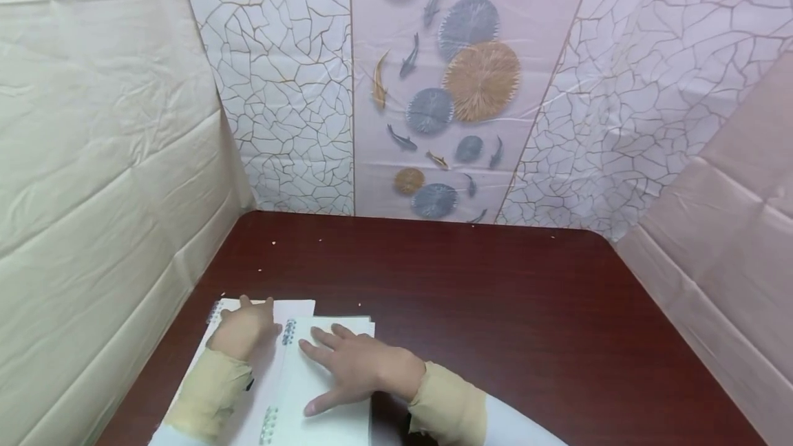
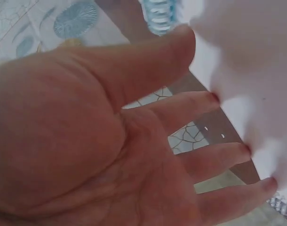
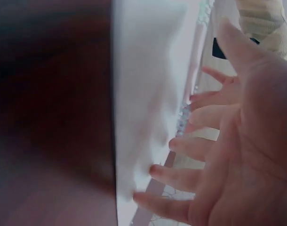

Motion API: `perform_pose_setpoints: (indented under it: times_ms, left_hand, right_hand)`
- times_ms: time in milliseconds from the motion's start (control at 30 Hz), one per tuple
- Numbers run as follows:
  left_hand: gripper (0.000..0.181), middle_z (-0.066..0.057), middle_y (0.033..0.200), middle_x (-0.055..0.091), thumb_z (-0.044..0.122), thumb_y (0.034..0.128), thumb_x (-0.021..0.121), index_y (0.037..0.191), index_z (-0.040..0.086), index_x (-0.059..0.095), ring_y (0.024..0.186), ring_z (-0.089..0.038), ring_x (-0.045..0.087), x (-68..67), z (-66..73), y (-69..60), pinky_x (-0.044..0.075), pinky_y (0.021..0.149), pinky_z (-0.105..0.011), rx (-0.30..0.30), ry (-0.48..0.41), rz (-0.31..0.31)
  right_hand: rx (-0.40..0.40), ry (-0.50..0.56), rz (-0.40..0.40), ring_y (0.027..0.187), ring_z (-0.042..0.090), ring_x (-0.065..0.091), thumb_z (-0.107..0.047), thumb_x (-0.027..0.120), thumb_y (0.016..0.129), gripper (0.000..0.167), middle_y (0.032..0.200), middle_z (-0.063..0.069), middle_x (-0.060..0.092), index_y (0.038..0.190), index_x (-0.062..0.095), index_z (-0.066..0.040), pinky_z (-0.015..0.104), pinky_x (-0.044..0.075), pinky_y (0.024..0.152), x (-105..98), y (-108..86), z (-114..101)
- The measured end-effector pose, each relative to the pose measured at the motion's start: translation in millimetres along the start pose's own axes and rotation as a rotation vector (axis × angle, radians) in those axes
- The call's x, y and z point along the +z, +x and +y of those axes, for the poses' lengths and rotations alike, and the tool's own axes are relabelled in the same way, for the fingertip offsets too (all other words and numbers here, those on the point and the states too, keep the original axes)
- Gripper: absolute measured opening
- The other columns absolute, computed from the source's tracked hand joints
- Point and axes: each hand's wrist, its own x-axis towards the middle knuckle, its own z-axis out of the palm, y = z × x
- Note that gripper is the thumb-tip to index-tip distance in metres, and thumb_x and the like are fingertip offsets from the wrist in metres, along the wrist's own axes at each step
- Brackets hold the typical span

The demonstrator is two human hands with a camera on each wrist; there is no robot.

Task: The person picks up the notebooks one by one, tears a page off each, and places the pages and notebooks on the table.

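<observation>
Two spiral-bound notebooks with blank white pages lie side by side at the table's near left. On the left notebook (image 1: 296, 307) rests my left hand (image 1: 244, 331), its fingers spread and fingertips touching the paper near the top. My right hand (image 1: 354, 365) is spread over the right notebook (image 1: 322, 425), which overlaps the left one's right side. In the left wrist view the fingertips (image 2: 242, 149) meet the white page beside a blue-looking spiral (image 2: 158, 16). The right wrist view shows the right fingertips (image 3: 155, 170) on the page near its spiral binding (image 3: 182, 120).
The dark red-brown table (image 1: 495, 315) extends to the right and behind the notebooks, with small white specks (image 1: 273, 243) on it. Cream cloth (image 1: 105, 157) hangs along the left side, pinkish cloth (image 1: 719, 239) along the right. A patterned curtain (image 1: 291, 88) stands at the back edge.
</observation>
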Motion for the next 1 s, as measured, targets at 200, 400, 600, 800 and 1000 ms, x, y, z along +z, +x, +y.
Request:
perform_pose_setpoints:
  times_ms: [200,400,600,800,1000]
  left_hand:
    - [0.069,-0.055,0.15,0.028,0.024,0.1014,0.069,0.152,-0.014,0.041,0.134,-0.08,0.027,2.4,3.9,4.1,0.027,0.111,-0.082,0.085,0.08,0.052]
    - [0.075,-0.049,0.16,0.014,0.032,0.1046,0.065,0.16,-0.007,0.033,0.142,-0.078,0.016,6.0,12.3,17.1,0.034,0.1,-0.088,0.016,0.039,0.014]
    - [0.078,-0.043,0.165,0.008,0.038,0.106,0.062,0.165,-0.001,0.029,0.146,-0.074,0.009,7.4,21.5,28.5,0.035,0.091,-0.092,-0.021,0.019,0.007]
    - [0.083,-0.039,0.168,0.005,0.046,0.1036,0.063,0.166,0.004,0.028,0.15,-0.07,0.004,10.9,31.3,37.0,0.036,0.086,-0.092,-0.047,-0.012,0.02]
    - [0.085,-0.035,0.171,-0.001,0.051,0.1047,0.059,0.168,0.008,0.023,0.152,-0.067,-0.001,14.0,45.2,45.2,0.035,0.09,-0.092,-0.08,-0.022,-0.001]
  right_hand:
    - [0.053,-0.05,0.025,0.159,0.032,0.027,-0.084,0.062,0.086,0.103,0.175,-0.003,0.025,0.169,0.027,-0.035,0.059,0.045,0.113,7,-1.6,3]
    - [0.113,-0.035,0.058,0.158,0.034,0.029,-0.083,0.065,0.084,0.101,0.174,-0.002,0.029,0.167,0.034,-0.036,0.065,0.045,0.111,13,-1.7,14]
    - [0.174,-0.025,0.088,0.155,0.044,0.031,-0.085,0.068,0.081,0.107,0.171,0.008,0.034,0.168,0.031,-0.036,0.067,0.043,0.111,14,-5.1,28]
    - [0.242,0.0,0.104,0.15,0.054,0.034,-0.088,0.066,0.078,0.115,0.164,0.02,0.039,0.17,0.027,-0.031,0.066,0.045,0.11,13,-14.4,49]
    - [0.318,0.048,0.118,0.151,0.054,0.032,-0.089,0.062,0.08,0.117,0.163,0.031,0.034,0.17,0.028,-0.021,0.067,0.042,0.112,14,-22.5,69]
